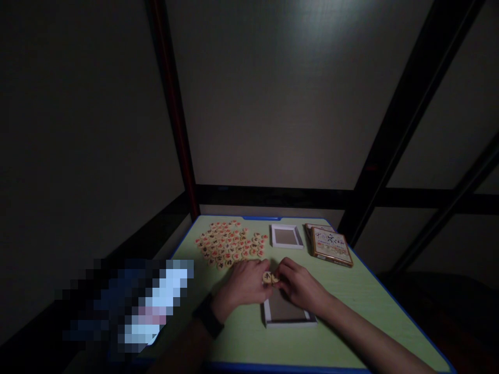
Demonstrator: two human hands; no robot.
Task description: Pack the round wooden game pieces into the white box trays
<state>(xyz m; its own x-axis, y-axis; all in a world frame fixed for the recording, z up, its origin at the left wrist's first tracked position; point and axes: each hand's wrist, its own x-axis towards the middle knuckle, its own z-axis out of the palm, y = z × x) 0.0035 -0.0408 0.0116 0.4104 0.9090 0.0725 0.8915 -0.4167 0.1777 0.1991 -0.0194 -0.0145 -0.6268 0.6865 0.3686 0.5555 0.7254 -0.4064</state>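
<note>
Above a shallow white-rimmed box (290, 323) with a brown bottom, my two hands meet. My left hand (246, 283), with a dark band on its wrist, is closed at a round xiangqi piece (267, 277) bearing a dark character. Close against it is a second xiangqi piece (275, 279), pinched by the fingers of my right hand (299, 284). The hands cover the box's far side. Just beyond my left hand, many loose xiangqi pieces (222, 244) with red or dark characters lie spread over the green table (351, 317).
A second shallow white tray (273, 239) lies toward the back. Right of it, printed flat boxes (331, 246) are stacked and overlap. Walls with dark beams stand behind and left of the table. A bright pixelated patch (163, 296) sits at the left edge.
</note>
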